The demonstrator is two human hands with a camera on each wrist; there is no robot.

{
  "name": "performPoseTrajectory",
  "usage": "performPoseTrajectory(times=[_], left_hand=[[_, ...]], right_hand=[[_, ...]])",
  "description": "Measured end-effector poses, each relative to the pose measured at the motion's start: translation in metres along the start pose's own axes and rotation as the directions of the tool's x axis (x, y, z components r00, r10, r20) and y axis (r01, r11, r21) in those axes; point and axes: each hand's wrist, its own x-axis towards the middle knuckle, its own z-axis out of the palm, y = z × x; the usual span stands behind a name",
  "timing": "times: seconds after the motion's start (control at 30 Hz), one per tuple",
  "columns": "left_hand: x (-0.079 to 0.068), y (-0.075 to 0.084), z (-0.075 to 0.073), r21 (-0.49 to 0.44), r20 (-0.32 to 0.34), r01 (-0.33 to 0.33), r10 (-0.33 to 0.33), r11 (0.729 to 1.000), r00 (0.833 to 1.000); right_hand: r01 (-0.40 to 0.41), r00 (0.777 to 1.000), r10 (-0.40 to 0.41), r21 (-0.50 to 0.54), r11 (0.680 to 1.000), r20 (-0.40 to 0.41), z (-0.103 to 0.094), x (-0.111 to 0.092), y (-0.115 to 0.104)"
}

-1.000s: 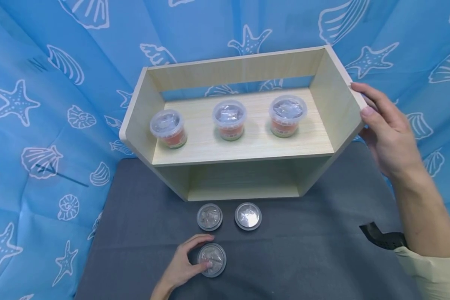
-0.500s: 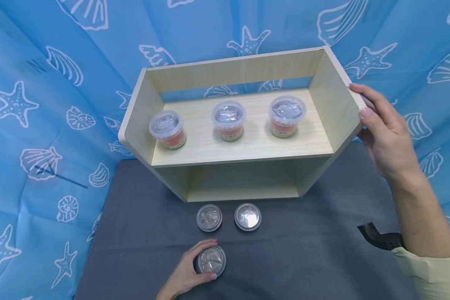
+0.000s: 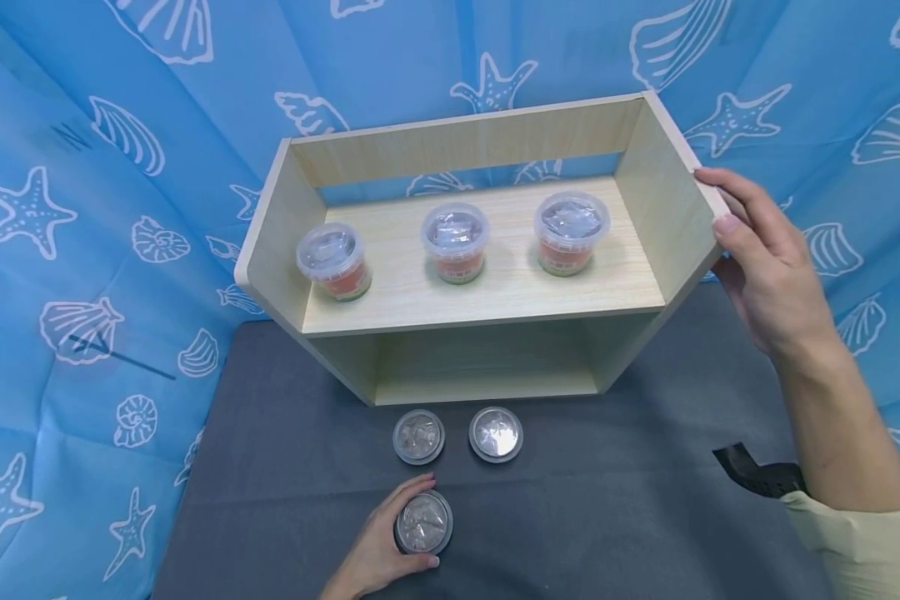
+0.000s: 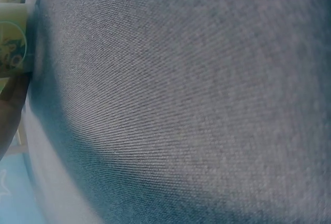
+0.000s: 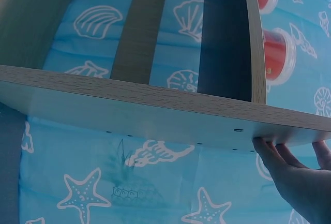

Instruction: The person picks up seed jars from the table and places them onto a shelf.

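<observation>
My left hand (image 3: 381, 543) curves round a round lidded plastic tub (image 3: 424, 522) on the dark cloth, fingers on its far side and thumb on its near side. In the left wrist view the yellowish side of this tub (image 4: 12, 40) shows with a printed label, and a finger touches it. At the right, my right hand (image 3: 776, 271) grips the front edge of a pale wooden shelf's (image 3: 487, 304) side panel. From the right wrist, the fingertips (image 5: 264, 144) press against the outer face of that panel (image 5: 155, 120).
Two more lidded tubs, one left (image 3: 418, 437) and one right (image 3: 496, 434), sit before the shelf. On its upper board stand three orange-sided tubs: left (image 3: 335, 261), middle (image 3: 456, 242) and right (image 3: 571, 233). A blue shell-print curtain (image 3: 120, 275) hangs behind. Dark cloth (image 3: 607, 500) covers the table.
The left thumb has moved from the tub's lid to its near side, and the hand has shifted slightly right around it. The right hand stays on the shelf panel.
</observation>
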Motion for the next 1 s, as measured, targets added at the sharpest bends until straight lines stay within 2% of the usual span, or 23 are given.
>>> performPoseTrajectory(times=[0.27, 0.4, 0.57, 0.63, 1.0], left_hand=[[-0.003, 0.0, 0.0, 0.106, -0.01, 0.017, -0.016, 0.994, 1.0], [-0.004, 0.0, 0.0, 0.126, -0.007, 0.03, -0.029, 0.992, 1.0], [-0.003, 0.003, 0.002, 0.129, -0.029, 0.097, -0.094, 0.987, 0.995], [-0.002, 0.004, 0.002, 0.139, -0.046, 0.103, -0.098, 0.985, 0.994], [0.005, 0.01, 0.001, 0.143, -0.083, 0.037, -0.025, 0.989, 0.996]], right_hand=[[0.001, 1.0, -0.001, 0.004, 1.0, 0.009, -0.002, 0.001, 0.001], [-0.008, 1.0, 0.008, 0.0, 1.0, 0.009, -0.002, 0.001, 0.001], [-0.011, 1.0, 0.011, -0.004, 1.0, -0.001, -0.002, 0.0, 0.001], [-0.009, 1.0, 0.009, -0.005, 1.0, -0.002, -0.002, -0.001, 0.001], [-0.023, 0.999, 0.023, -0.036, 0.999, -0.024, 0.0, -0.001, 0.002]])
